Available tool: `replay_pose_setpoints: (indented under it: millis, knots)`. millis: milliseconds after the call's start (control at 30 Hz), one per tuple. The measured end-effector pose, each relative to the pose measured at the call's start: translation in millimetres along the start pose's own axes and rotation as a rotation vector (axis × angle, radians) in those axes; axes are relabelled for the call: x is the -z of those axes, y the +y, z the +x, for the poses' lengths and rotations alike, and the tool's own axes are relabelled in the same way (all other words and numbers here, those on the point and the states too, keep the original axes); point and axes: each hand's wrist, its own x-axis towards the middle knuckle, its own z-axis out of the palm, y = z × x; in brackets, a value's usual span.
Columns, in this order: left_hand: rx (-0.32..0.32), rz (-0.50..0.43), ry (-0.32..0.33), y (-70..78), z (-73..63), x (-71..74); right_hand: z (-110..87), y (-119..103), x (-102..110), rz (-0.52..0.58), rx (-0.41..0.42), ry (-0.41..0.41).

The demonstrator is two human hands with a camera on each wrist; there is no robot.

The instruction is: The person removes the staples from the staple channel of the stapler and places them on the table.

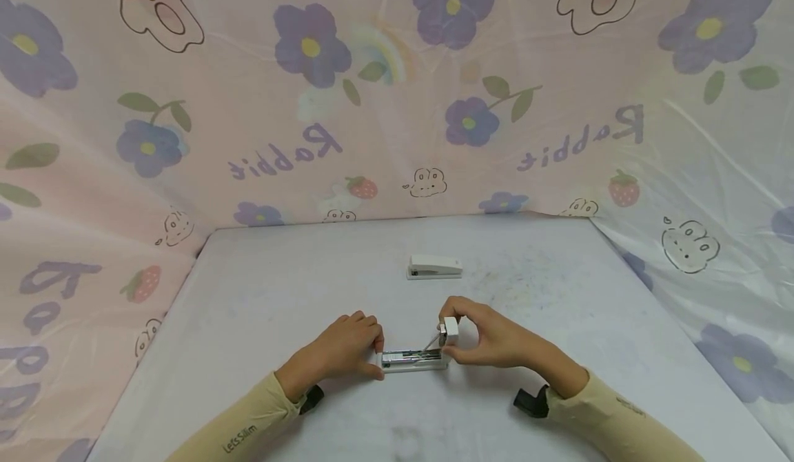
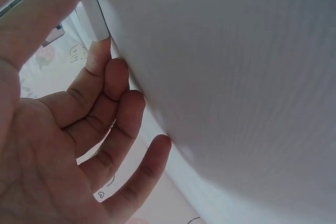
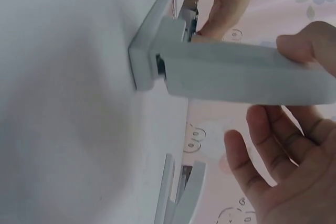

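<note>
A white stapler lies opened on the table, its base [image 1: 414, 368] flat and its metal staple channel [image 1: 403, 356] exposed. The top arm [image 1: 451, 331] is swung up at the right end, and a thin metal rod slants between it and the channel. My left hand [image 1: 347, 348] holds the base's left end between thumb and fingers. With thumb and fingers on opposite sides, my right hand [image 1: 496, 336] grips the raised arm. The right wrist view shows that arm [image 3: 226, 72] close up. In the left wrist view the base's end [image 2: 93, 19] is only partly seen.
A second white stapler [image 1: 435, 267], closed, lies farther back on the white table [image 1: 298, 276]. Printed cloth [image 1: 384, 117] with flowers and rabbits hangs behind and along both sides. Black wrist straps [image 1: 531, 403] show at the sleeves.
</note>
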Motion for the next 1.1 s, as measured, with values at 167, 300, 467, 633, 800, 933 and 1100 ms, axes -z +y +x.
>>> replay_pose_setpoints:
  millis: [167, 300, 467, 633, 800, 933, 1100]
  knots:
    - [0.004, 0.006, -0.008, -0.1, -0.3, 0.9, -5.9, 3, 6, -0.005, -0.004, -0.001]
    - [0.012, 0.011, -0.015, -0.5, -0.5, 0.5, -10.9, 4, 10, -0.001, 0.0, -0.001]
    - [0.02, 0.008, -0.017, 0.2, -0.3, -0.7, -17.0, 3, 18, 0.021, -0.037, -0.027]
    - [0.025, 0.001, -0.023, 1.0, 0.2, -0.3, -23.2, 5, 26, 0.01, -0.114, -0.065]
    - [0.03, -0.007, -0.028, 0.8, 0.9, 0.4, -27.5, 6, 31, -0.029, -0.181, -0.099]
    - [0.027, -0.011, -0.032, -0.5, 1.6, 0.4, -30.5, 6, 35, -0.052, -0.229, -0.128]
    - [0.012, -0.029, -0.029, -2.7, 2.3, 0.3, -33.2, 8, 36, -0.084, -0.261, -0.166]
